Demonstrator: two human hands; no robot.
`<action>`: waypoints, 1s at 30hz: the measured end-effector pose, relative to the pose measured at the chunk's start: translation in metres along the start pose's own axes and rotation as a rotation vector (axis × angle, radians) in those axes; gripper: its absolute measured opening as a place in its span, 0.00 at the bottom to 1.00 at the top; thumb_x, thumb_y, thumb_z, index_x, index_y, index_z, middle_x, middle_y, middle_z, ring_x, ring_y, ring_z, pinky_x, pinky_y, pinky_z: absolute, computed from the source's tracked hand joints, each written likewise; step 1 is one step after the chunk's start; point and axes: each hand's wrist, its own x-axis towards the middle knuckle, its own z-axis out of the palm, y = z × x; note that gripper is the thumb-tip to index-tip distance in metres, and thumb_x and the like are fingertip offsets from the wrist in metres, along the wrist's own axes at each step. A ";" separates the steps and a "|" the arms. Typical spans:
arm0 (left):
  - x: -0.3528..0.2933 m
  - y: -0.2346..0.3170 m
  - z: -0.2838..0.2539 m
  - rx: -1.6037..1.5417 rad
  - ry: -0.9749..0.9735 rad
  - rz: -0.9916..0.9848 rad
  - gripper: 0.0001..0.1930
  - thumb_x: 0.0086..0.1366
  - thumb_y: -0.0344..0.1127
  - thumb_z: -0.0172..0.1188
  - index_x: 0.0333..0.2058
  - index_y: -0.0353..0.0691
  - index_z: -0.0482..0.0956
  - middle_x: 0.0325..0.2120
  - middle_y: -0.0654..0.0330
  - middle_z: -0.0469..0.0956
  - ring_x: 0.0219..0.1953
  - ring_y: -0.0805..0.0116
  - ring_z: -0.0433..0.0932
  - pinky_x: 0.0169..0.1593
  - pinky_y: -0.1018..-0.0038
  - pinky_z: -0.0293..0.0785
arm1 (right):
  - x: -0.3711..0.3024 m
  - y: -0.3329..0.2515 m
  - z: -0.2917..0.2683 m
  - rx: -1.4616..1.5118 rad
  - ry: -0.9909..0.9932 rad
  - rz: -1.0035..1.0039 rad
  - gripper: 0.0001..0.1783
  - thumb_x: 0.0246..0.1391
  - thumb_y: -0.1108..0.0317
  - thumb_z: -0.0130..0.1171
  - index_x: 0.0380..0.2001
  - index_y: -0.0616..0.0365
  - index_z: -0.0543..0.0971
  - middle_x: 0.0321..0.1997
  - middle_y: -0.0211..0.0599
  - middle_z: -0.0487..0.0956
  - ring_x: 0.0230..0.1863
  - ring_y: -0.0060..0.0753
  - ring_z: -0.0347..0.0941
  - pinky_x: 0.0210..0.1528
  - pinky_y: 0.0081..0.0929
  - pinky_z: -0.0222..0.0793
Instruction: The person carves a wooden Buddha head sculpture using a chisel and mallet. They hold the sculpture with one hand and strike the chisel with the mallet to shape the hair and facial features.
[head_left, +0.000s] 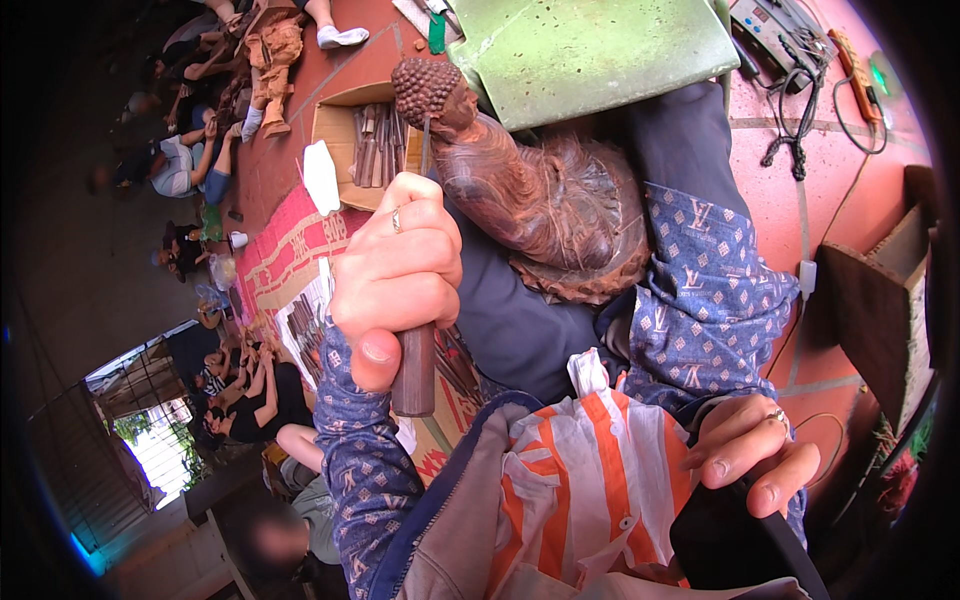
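Note:
My left hand (400, 265) is a fist around the dark wooden handle (414, 372) of a carving chisel. Above the knuckles its thin metal blade (426, 150) shows beside the neck of a carved wooden seated figure (560, 200). The dark brown figure has a knobbed hairdo and folded robes; it leans between my legs with its head toward the upper left. At the lower right, my right hand (755, 455) is loosely bent with fingers apart. Nothing shows in them, though they hang over the top of a black object (735, 545) whose kind I cannot make out.
Beyond the figure stands a green plastic seat (600, 60). A cardboard box (335, 130) holds several chisels, and more tools (302, 325) lie on a red patterned mat (290, 255). Cables (795, 130), a power strip (853, 80) and a wooden box (880, 300) are to the right. People sit at left.

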 end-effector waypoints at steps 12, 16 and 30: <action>0.007 0.001 -0.005 -0.116 0.114 -0.026 0.28 0.61 0.52 0.33 0.08 0.40 0.62 0.08 0.61 0.61 0.14 0.65 0.58 0.29 0.66 0.53 | 0.004 -0.001 0.002 -0.056 0.003 -0.006 0.16 0.55 0.56 0.52 0.44 0.50 0.69 0.43 0.50 0.74 0.29 0.38 0.75 0.26 0.21 0.72; 0.009 -0.005 -0.011 -0.162 0.119 0.029 0.30 0.62 0.53 0.31 0.08 0.38 0.62 0.08 0.61 0.61 0.13 0.64 0.60 0.27 0.66 0.54 | 0.003 0.001 0.000 -0.031 -0.001 -0.014 0.16 0.56 0.56 0.51 0.45 0.49 0.69 0.43 0.50 0.74 0.28 0.39 0.75 0.23 0.21 0.72; -0.020 -0.018 0.006 0.098 -0.048 0.151 0.22 0.57 0.47 0.36 0.12 0.39 0.64 0.13 0.61 0.62 0.19 0.64 0.63 0.34 0.64 0.53 | 0.007 0.003 0.005 -0.033 -0.028 0.025 0.17 0.57 0.54 0.49 0.45 0.50 0.69 0.45 0.51 0.73 0.29 0.39 0.75 0.22 0.21 0.71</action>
